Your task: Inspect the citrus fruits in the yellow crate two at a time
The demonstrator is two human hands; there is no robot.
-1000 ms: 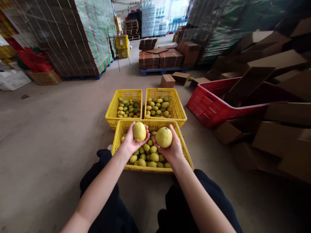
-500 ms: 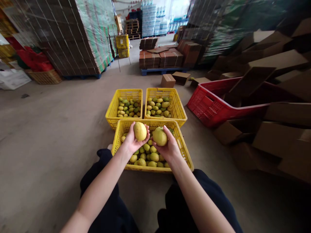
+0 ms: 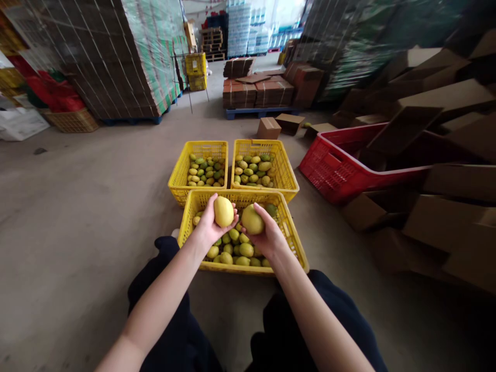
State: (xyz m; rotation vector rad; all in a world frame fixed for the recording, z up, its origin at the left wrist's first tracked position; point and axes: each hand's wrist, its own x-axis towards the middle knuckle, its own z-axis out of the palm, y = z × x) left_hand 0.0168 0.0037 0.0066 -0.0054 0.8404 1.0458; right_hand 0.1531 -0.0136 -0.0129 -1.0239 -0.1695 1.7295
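My left hand [image 3: 209, 225] is wrapped round a smooth yellow fruit [image 3: 223, 212], oval and about palm-sized; its exact kind I cannot tell. Beside it, my right hand [image 3: 269, 236] grips a greener yellow fruit [image 3: 252, 219], its thumb across the top. Both fruits are held apart from each other, above a yellow plastic crate [image 3: 296, 235] between my knees. Inside that crate lie several more yellow-green fruits [image 3: 245, 250], partly hidden by my hands and forearms.
Behind the near crate stand a left yellow crate [image 3: 178, 170] and a right yellow crate [image 3: 287, 170], both holding fruit. A red crate [image 3: 329, 168] with cardboard boxes [image 3: 445, 217] around it is at right. Flattened cartons [image 3: 258, 94] are stacked on a blue pallet [image 3: 251, 112].
Both fruits have turned a little in my fingers; the left one now shows a taller outline. My right hand's fruit has shifted slightly left. The crates stay in place.
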